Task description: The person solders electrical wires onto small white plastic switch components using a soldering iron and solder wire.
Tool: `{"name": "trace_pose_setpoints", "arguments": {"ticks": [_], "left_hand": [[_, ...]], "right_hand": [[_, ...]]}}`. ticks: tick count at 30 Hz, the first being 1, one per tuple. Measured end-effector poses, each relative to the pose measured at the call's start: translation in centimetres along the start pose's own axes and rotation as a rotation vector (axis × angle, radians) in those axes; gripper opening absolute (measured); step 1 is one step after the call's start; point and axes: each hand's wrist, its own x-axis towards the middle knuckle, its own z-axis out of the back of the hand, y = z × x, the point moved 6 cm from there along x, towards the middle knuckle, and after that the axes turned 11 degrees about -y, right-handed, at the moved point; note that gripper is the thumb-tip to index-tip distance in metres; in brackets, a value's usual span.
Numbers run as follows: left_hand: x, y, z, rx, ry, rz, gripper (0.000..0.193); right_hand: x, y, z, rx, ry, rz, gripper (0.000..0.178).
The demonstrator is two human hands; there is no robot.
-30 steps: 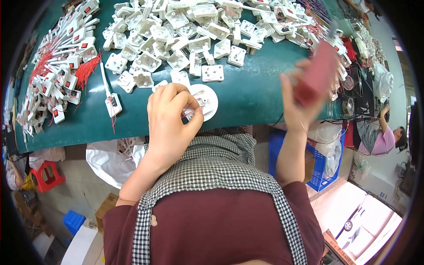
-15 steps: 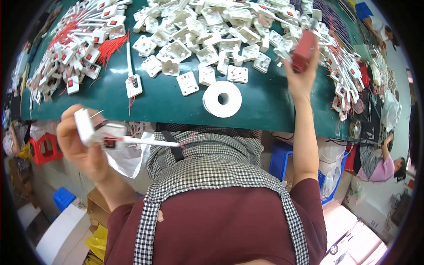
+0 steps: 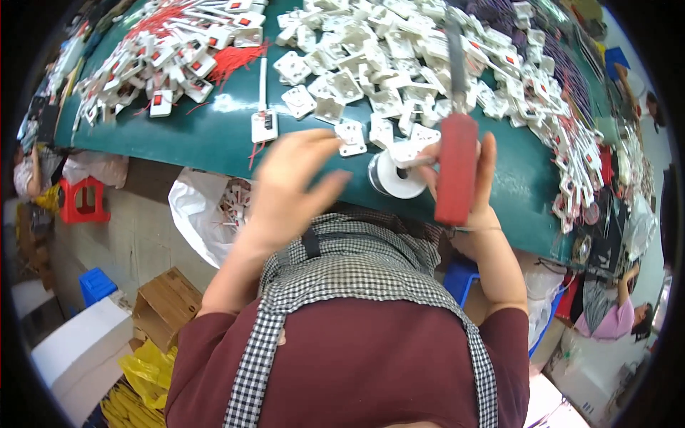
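My right hand [image 3: 486,182] grips a red-handled tool [image 3: 457,167] whose long dark metal shaft points away from me. At that hand's fingertips is a small white plastic piece [image 3: 408,153], overlapping the rim of a white spool [image 3: 401,182]. My left hand [image 3: 292,189], blurred by motion, is over the table's front edge with thumb and fingers apart and nothing visible in it. Just beyond it lies a white switch unit [image 3: 264,125] with a white cable and red wires. A white plastic cover [image 3: 350,138] sits near the left fingertips.
A heap of white plastic covers [image 3: 385,53] spreads over the green table [image 3: 193,143]. Red-switch units [image 3: 178,64] are piled at left, more [image 3: 571,143] at right. Below the table edge, a white bag [image 3: 196,217] holds parts; a red stool [image 3: 82,200] stands farther left.
The white switch unit has left my left hand, which has moved right. My right hand has brought the red-handled tool nearer to me, beside the spool. The view has shifted.
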Motion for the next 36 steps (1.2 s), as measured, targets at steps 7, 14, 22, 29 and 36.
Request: {"name": "trace_pose_setpoints", "arguments": {"ticks": [7,14,22,29,36], "left_hand": [[1.1,-2.6,-6.6,-0.209,-0.013,-0.184,0.034],[-1.2,-3.0,-6.1,-0.006,-0.127,-0.396,0.027],[-1.9,-2.7,-6.6,0.053,-0.180,-0.397,0.031],[-1.0,-2.8,-7.2,-0.096,0.013,-0.408,0.033],[-0.7,-1.1,-6.7,-0.092,0.074,-0.380,0.028]], "right_hand": [[-2.6,2.6,-1.3,-0.740,0.071,0.614,0.083],[-4.0,7.2,5.8,-0.917,-0.322,0.716,0.104],[-6.5,10.7,23.3,-1.795,-1.049,0.450,0.102],[-6.7,12.1,24.0,-1.902,-1.163,0.280,0.090],[-7.6,17.2,29.5,-1.508,-1.137,0.695,0.091]]}}
